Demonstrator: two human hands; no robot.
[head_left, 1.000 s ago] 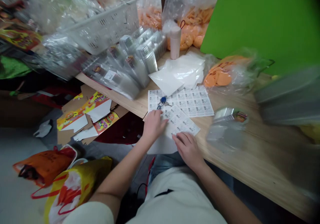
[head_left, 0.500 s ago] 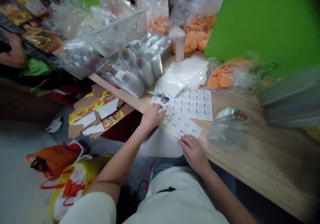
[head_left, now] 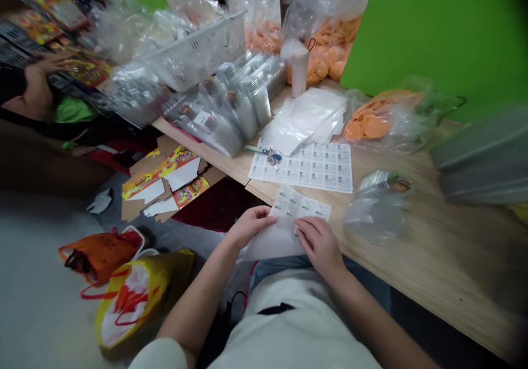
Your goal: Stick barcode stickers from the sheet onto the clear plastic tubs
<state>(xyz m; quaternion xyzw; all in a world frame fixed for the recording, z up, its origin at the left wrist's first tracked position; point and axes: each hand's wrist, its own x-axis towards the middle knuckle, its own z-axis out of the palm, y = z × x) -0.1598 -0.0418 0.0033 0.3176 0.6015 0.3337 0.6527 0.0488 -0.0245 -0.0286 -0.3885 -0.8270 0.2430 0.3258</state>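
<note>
Your left hand (head_left: 251, 227) and right hand (head_left: 317, 242) sit close together over your lap, at the front edge of the wooden table (head_left: 437, 259). Between them lies a cut piece of barcode label sheet (head_left: 300, 204), with a white backing sheet (head_left: 268, 243) under it and hanging past the table edge. Your left fingers (head_left: 264, 219) lie close together, curled over the white sheet's left side. Your right fingers (head_left: 304, 227) are slightly spread, with their tips on the sheet near the bottom of the labels. You can't tell from this view whether either thumb pinches from beneath.

Just beyond the cut piece, a larger label sheet (head_left: 301, 166) lies flat on the table, with a bunch of keys (head_left: 272, 159) on a blue fob resting on its upper left corner. To your right is a clear bag of foil pouches (head_left: 377, 209), and a blurred grey object (head_left: 480, 160) blocks part of the far right.

Further on are a stack of white flat bags (head_left: 305, 120), a bag of orange discs (head_left: 367, 128), and rows of bagged foil packs (head_left: 223, 119). Behind them stand a pale bottle (head_left: 300, 72) and a white plastic basket (head_left: 198, 50). On the floor to your left are printed cardboard pieces (head_left: 165, 179), an orange bag (head_left: 101, 256), and a yellow bag (head_left: 140, 297). A co-worker's hand (head_left: 39, 86) shows at far upper left.
</note>
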